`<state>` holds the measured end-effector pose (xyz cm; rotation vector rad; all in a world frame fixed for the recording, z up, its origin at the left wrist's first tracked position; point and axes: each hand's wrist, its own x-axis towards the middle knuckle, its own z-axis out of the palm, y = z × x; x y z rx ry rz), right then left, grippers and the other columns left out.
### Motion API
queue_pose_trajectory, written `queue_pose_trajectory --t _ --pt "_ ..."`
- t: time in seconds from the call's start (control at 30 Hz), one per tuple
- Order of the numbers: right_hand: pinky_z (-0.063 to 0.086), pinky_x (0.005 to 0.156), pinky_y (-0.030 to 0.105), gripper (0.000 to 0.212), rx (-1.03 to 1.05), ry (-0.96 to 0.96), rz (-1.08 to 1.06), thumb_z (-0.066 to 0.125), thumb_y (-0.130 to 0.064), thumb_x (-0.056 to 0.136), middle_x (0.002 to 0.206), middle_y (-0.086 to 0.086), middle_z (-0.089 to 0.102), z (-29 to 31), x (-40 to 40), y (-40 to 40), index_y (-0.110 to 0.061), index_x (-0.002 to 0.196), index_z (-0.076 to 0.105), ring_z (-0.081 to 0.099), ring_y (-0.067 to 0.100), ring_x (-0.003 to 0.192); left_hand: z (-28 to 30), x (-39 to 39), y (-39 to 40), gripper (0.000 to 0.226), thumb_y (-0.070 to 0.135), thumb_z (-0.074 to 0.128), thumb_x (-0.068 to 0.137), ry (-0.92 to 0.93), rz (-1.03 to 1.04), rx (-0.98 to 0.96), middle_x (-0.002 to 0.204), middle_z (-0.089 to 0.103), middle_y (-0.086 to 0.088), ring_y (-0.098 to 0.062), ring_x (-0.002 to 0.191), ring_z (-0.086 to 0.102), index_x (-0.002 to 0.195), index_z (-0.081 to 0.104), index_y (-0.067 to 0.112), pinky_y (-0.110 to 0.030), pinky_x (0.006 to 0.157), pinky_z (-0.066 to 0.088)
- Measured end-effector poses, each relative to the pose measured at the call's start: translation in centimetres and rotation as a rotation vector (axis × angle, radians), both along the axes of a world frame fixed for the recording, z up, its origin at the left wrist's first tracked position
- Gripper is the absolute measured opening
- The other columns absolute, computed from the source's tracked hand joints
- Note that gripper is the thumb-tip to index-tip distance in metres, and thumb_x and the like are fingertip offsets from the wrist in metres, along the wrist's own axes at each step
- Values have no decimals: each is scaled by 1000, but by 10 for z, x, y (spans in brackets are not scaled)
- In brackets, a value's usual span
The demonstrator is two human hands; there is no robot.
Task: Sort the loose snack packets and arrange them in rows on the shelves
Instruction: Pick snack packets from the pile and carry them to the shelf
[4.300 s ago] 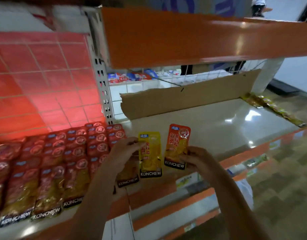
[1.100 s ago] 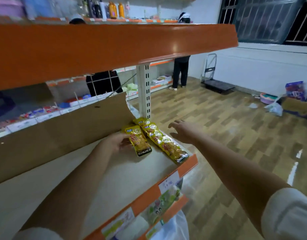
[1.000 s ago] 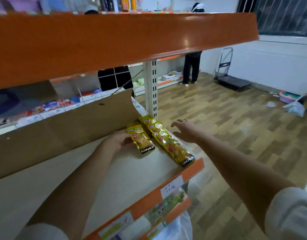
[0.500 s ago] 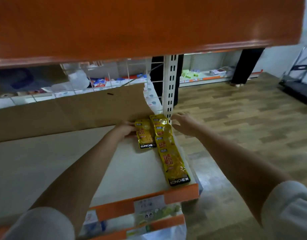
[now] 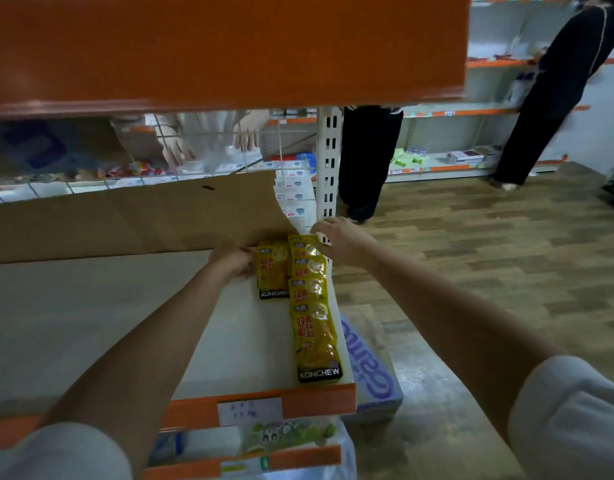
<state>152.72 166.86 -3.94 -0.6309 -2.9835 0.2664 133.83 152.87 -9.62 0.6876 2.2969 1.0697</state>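
1. The left hand (image 5: 233,259) pinches a yellow packet (image 5: 273,273) lying at the back of the shelf (image 5: 125,323).
2. The right hand (image 5: 338,241), fingers relaxed, touches the top of the packet row (image 5: 314,313) just beside it.

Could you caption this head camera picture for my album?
Left hand sets a yellow packet beside a packet row on the shelf.

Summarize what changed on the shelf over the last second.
The right hand came in from hovering beside the row of yellow packets and now touches its back end. The left hand still holds the single yellow packet next to the row. The row and cardboard sheet stayed put.
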Motion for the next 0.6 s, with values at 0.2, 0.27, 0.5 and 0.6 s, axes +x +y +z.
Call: queue_pose_trajectory --t 0.2,0.27,0.5,0.6 --pt "40 101 40 42 80 10 193 45 -26 95 136 9 47 10 -46 -38 -17 136 45 42 30 126 24 9 -46 26 28 49 96 501 -21 -246 111 59 -12 -28 101 56 109 60 9 -32 80 42" --pt "39 102 41 44 121 -19 281 45 -26 94 138 9 44 11 -68 -60 -16 137 42 40 30 127 25 3 -73 40 36 47 96 597 -4 -368 131 53 -9 -27 118 48 127 54 12 -33 92 42" --pt "37 104 39 43 221 -114 592 47 -26 96 140 10 41 3 -154 -177 -11 136 40 39 27 129 37 -20 -211 46 40 41 98 701 85 -751 139 45 -7 -26 129 38 140 42 22 -39 100 35" --pt "32 106 37 47 231 -100 723 48 -29 96 142 9 39 -1 -190 -246 -13 138 38 36 28 130 40 -33 -285 43 38 43 97 674 166 -802 135 50 -7 -27 127 41 137 47 22 -38 99 36"
